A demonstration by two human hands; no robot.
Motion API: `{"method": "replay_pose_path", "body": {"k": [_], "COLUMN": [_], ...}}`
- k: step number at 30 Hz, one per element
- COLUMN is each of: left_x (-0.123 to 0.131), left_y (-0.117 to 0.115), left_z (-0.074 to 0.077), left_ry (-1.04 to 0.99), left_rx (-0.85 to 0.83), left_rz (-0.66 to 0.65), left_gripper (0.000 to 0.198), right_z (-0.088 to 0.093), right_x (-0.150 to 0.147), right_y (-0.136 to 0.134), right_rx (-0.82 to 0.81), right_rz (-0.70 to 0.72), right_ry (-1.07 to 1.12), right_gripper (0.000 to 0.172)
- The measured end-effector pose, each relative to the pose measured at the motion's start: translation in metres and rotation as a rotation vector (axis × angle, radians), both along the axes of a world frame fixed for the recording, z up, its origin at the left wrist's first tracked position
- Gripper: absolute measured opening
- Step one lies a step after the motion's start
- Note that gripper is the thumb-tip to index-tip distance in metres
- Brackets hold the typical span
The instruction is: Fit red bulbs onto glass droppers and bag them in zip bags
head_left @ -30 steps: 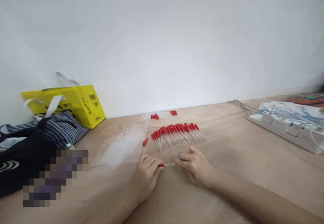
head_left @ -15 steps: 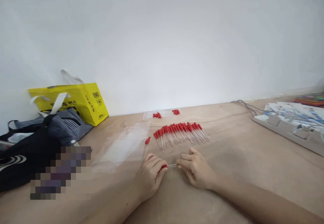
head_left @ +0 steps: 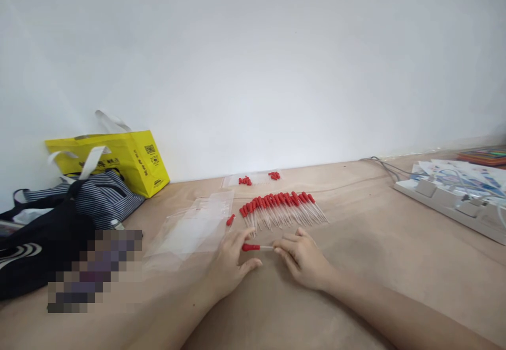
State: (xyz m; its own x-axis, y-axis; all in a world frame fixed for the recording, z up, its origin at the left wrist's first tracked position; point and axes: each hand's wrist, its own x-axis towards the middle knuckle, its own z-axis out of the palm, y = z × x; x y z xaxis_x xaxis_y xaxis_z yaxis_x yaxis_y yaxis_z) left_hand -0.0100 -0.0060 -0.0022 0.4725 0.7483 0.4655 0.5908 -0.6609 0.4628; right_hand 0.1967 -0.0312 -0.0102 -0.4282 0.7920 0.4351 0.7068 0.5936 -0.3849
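Note:
A thin clear pipette with a red rubber bulb [head_left: 253,247] lies crosswise between my hands, just above the wooden table [head_left: 375,244]. My right hand [head_left: 302,258] pinches its clear glass end. My left hand [head_left: 231,263] rests beside the red bulb with fingers loosened and spread, thumb below it. Just beyond my hands lies a row of several finished red-capped pipettes [head_left: 282,207]. A single loose red bulb [head_left: 230,219] sits to the left of the row.
Clear plastic bags [head_left: 190,229] lie at the left of my hands. A small bag with red bulbs [head_left: 256,178] lies near the wall. A yellow bag [head_left: 118,160] and striped and black bags [head_left: 71,207] stand at far left. A white power strip [head_left: 454,205] with cables is at right.
My left hand has opened and let go of the red bulb, which now shows fully. Both hands have moved slightly away from me toward the row.

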Motion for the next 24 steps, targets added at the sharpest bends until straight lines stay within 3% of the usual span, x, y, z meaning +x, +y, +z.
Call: {"method": "replay_pose_path", "body": {"k": [1,3,7,11,14,16,20,24], "left_x": [0.0,0.002,0.016,0.025,0.019,0.012,0.001,0.005], "left_y": [0.002,0.003,-0.003,-0.01,-0.001,0.013,0.053,0.086], "left_z": [-0.001,-0.003,-0.006,-0.002,0.008,0.017,0.031,0.035], "left_ry": [-0.108,-0.335,-0.705,-0.949,-0.809,-0.508,-0.294,-0.053], "left_rx": [-0.074,-0.276,-0.756,-0.914,-0.812,-0.681,-0.584,-0.527], "left_rz": [0.078,0.172,0.132,0.132,0.228,0.361,0.476,0.526], "left_gripper": [0.051,0.051,0.036,0.032,0.023,0.021,0.052,0.055], "right_z": [0.001,0.001,0.001,0.0,0.0,-0.001,-0.007,-0.012], "right_x": [0.0,-0.002,-0.012,-0.021,-0.022,-0.019,-0.009,0.001], "right_y": [0.0,0.001,-0.003,-0.011,-0.013,-0.011,-0.002,0.007], "right_rx": [-0.043,-0.132,-0.225,-0.212,-0.171,-0.138,-0.086,-0.052], "right_rz": [-0.028,-0.063,-0.066,-0.004,0.032,0.022,-0.038,-0.101], "right_ry": [0.047,0.149,0.259,0.186,0.147,0.153,0.139,0.123], "right_gripper": [0.024,0.025,0.024,0.023,0.016,0.018,0.017,0.016]}}
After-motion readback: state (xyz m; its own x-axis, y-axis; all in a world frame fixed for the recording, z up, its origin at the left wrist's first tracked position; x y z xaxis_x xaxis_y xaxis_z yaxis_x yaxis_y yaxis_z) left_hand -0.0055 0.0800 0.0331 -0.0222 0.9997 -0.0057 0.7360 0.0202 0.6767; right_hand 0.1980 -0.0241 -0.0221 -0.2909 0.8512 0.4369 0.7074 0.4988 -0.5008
